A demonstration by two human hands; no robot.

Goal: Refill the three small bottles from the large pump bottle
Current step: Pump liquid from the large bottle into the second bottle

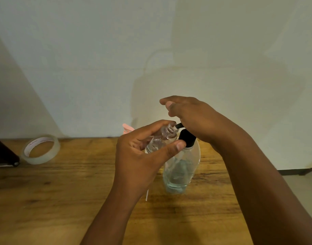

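Note:
The large clear pump bottle (180, 171) stands on the wooden table (54, 191), with a little pale liquid at its bottom and a black pump head. My right hand (190, 115) rests on top of the pump, fingers extended. My left hand (142, 154) grips a small clear bottle (162, 138), uncapped and tilted, with its threaded mouth at the tip of the black spout. A pink object (127, 129) peeks out behind my left hand; the other small bottles are hidden.
A roll of clear tape (40, 149) lies at the back left of the table. A dark object (3, 154) sits at the left edge. The wall (151, 50) stands right behind the table. The table's right edge drops to the floor (300, 184).

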